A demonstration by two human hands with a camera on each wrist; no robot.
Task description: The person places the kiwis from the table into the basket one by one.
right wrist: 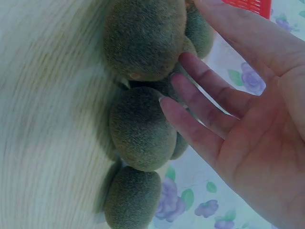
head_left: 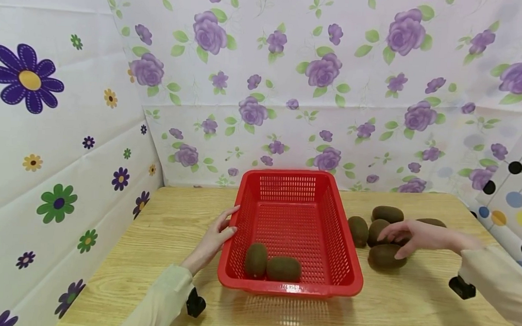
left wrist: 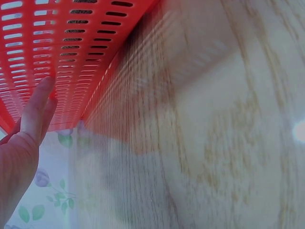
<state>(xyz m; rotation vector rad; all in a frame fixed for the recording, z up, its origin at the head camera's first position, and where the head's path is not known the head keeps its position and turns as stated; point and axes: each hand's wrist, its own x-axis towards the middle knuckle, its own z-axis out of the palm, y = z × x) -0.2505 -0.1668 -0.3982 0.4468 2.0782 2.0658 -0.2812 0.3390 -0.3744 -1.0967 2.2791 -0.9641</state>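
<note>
A red plastic basket (head_left: 284, 286) with slotted walls stands on the table; two brown kiwis, one upright (head_left: 256, 260) and one lying sideways (head_left: 284, 269), are in its near left part. My left hand (head_left: 214, 238) touches the basket's left side near the rim; in the left wrist view its fingers (left wrist: 35, 112) lie fairly straight along the outer wall. To the right of the basket, my right hand (head_left: 419, 235) hovers over a group of several kiwis. Its thumb is by the nearest kiwi (head_left: 384, 256). In the right wrist view the loosely spread fingers (right wrist: 193, 119) are beside the kiwis (right wrist: 143, 129), pinching none.
More kiwis of the group lie beside the basket's right wall (head_left: 357, 231), farther back (head_left: 387, 214) and behind the right hand (head_left: 432, 222). The wooden table (head_left: 160, 256) meets a flower-printed cloth (head_left: 263, 109) at the back. Similar patterned cloths hang on both sides.
</note>
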